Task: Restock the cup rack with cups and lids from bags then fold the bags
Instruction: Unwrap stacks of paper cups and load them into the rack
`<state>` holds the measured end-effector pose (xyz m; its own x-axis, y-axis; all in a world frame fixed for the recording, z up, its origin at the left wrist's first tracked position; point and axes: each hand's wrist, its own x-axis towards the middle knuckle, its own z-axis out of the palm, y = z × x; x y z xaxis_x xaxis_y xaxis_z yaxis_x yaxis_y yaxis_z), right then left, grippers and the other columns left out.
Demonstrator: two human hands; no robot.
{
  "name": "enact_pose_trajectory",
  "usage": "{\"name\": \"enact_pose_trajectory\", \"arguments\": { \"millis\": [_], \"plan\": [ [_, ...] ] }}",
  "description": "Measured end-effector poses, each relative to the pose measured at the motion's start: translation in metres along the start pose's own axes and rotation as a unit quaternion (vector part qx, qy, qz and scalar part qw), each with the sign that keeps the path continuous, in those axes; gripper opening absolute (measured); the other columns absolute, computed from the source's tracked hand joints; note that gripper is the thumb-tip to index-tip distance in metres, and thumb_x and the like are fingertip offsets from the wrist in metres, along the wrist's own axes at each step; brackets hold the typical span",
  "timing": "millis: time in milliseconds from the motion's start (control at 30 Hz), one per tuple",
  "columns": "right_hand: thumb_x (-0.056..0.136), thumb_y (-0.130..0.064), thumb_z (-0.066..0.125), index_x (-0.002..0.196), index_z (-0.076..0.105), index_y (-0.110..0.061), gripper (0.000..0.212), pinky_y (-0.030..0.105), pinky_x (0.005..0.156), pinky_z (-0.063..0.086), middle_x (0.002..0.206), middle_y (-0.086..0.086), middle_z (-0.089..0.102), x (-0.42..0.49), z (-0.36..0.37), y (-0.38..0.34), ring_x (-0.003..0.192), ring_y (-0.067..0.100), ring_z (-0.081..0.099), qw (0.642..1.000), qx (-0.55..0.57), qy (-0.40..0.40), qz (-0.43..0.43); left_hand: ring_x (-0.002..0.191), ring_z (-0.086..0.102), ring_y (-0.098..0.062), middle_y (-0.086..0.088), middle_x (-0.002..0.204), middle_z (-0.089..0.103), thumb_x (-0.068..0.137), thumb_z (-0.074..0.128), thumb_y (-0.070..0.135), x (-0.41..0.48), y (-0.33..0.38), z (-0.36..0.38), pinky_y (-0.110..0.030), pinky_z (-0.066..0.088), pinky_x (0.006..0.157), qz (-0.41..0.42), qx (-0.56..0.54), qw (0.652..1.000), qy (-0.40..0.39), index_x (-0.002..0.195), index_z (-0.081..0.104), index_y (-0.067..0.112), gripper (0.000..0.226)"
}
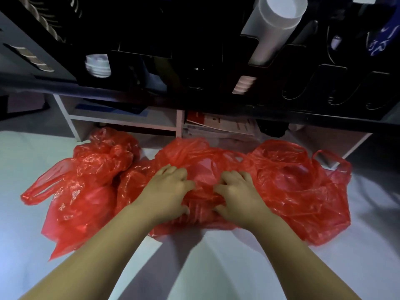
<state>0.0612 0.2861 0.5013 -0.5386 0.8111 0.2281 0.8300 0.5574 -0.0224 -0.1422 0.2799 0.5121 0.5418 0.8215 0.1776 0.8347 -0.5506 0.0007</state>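
Observation:
Red plastic bags lie crumpled across the white surface. My left hand (167, 189) and my right hand (237, 195) sit side by side on the middle bag (203, 161), fingers curled into its folds and gripping the plastic. A second red bag (86, 182) spreads to the left with its handle loops out. A third red bag (303, 187) lies to the right. Above, the black cup rack (194, 50) holds a tall stack of white cups (275, 24), a stack of clear lids (97, 66) and paper cups (28, 55) at the left.
Below the rack stands a pale shelf unit (129, 120) with red and white papers (218, 124) in one bay. The white surface (216, 267) stretches toward me between my forearms.

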Motion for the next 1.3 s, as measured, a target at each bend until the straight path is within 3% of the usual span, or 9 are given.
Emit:
{"name": "enact_pose_trajectory", "arguments": {
  "millis": [67, 300, 433, 700, 833, 900, 1000, 1100, 1300],
  "plan": [
    [0.05, -0.034, 0.066, 0.071, 0.071, -0.02, 0.026, 0.042, 0.084, 0.038, 0.088, -0.001, 0.061, -0.004, 0.006, 0.004, 0.091, 0.023, 0.053, 0.999, 0.01, 0.04, -0.02, 0.08, 0.05, -0.024, 0.0, 0.086, 0.057, 0.033, 0.088, 0.036, 0.0, -0.001, 0.011, -0.038, 0.051, 0.072, 0.014, -0.015, 0.998, 0.059, 0.074, 0.069, 0.024, 0.047],
    [0.083, -0.069, 0.039, 0.079, 0.062, -0.024, 0.051, 0.036, 0.072, 0.029, 0.066, -0.01, 0.062, -0.022, 0.001, 0.013, 0.06, 0.015, 0.058, 0.998, -0.001, 0.048, 0.031, 0.086, 0.06, -0.023, 0.006, 0.087, 0.063, 0.033, 0.086, 0.025, -0.002, 0.001, 0.029, -0.04, 0.044, 0.092, 0.028, -0.026, 0.994, 0.103, 0.099, 0.051, 0.025, 0.074],
    [0.088, -0.072, -0.003, 0.105, 0.063, -0.031, 0.079, 0.037, 0.073, 0.042, 0.08, 0.0, 0.071, -0.019, -0.014, 0.007, 0.077, 0.026, 0.066, 0.99, 0.028, -0.019, 0.135, 0.074, 0.058, -0.024, 0.005, 0.076, 0.061, 0.056, 0.044, 0.008, -0.003, 0.006, 0.037, -0.039, 0.042, 0.086, 0.012, -0.012, 0.987, 0.159, 0.098, 0.058, 0.024, 0.047],
    [0.084, -0.039, 0.061, 0.103, 0.068, -0.021, 0.028, 0.034, 0.083, 0.049, 0.111, 0.003, 0.058, -0.009, -0.017, 0.018, 0.106, 0.027, 0.055, 0.974, 0.006, -0.11, 0.199, 0.104, 0.039, -0.029, 0.0, 0.114, 0.052, 0.063, 0.059, 0.038, -0.004, 0.015, 0.046, -0.053, 0.039, 0.087, -0.003, -0.084, 0.994, 0.07, 0.085, 0.073, 0.038, 0.026],
    [0.076, -0.016, 0.062, 0.12, 0.059, -0.014, 0.043, 0.035, 0.092, 0.043, 0.131, 0.005, 0.042, -0.007, -0.012, 0.021, 0.119, 0.028, 0.04, 0.987, 0.035, -0.148, 0.062, 0.121, 0.022, -0.018, 0.015, 0.137, 0.038, 0.074, 0.022, 0.083, -0.002, 0.018, 0.039, -0.035, 0.014, 0.104, -0.066, -0.198, 0.978, 0.019, 0.08, 0.074, 0.035, 0.071],
    [0.08, -0.02, 0.06, 0.134, 0.043, -0.018, 0.057, 0.034, 0.084, 0.045, 0.132, 0.002, 0.043, -0.011, -0.009, 0.021, 0.116, 0.026, 0.048, 0.979, 0.053, -0.178, 0.081, 0.118, 0.025, -0.013, 0.022, 0.131, 0.042, 0.073, 0.009, 0.085, 0.003, 0.02, 0.037, -0.03, 0.015, 0.102, -0.119, -0.231, 0.965, 0.033, 0.081, 0.075, 0.034, 0.083],
    [0.082, -0.033, 0.061, 0.137, 0.034, -0.02, 0.063, 0.036, 0.085, 0.046, 0.13, 0.003, 0.047, -0.02, -0.004, 0.025, 0.114, 0.028, 0.054, 0.966, 0.033, -0.218, 0.134, 0.116, 0.035, -0.022, 0.013, 0.126, 0.048, 0.077, 0.044, 0.069, 0.012, 0.021, 0.031, -0.044, 0.031, 0.101, -0.141, -0.179, 0.972, 0.063, 0.111, 0.064, 0.033, 0.053],
    [0.078, -0.052, 0.065, 0.138, 0.031, -0.022, 0.075, 0.036, 0.089, 0.045, 0.127, 0.004, 0.053, -0.029, 0.006, 0.029, 0.113, 0.027, 0.055, 0.958, 0.026, -0.232, 0.168, 0.125, 0.025, -0.022, 0.013, 0.137, 0.033, 0.074, 0.066, 0.058, 0.018, 0.021, 0.026, -0.039, 0.022, 0.104, -0.163, -0.126, 0.977, -0.055, 0.136, 0.037, 0.037, 0.072],
    [0.068, -0.061, 0.07, 0.134, 0.039, -0.027, 0.08, 0.034, 0.087, 0.048, 0.125, -0.004, 0.056, -0.036, 0.018, 0.033, 0.11, 0.022, 0.057, 0.955, 0.109, -0.162, 0.225, 0.126, 0.02, -0.024, 0.014, 0.141, 0.023, 0.065, 0.075, 0.054, 0.024, 0.016, 0.027, -0.039, 0.02, 0.106, -0.157, -0.099, 0.98, -0.077, 0.136, 0.034, 0.043, 0.083]
  ]
}}
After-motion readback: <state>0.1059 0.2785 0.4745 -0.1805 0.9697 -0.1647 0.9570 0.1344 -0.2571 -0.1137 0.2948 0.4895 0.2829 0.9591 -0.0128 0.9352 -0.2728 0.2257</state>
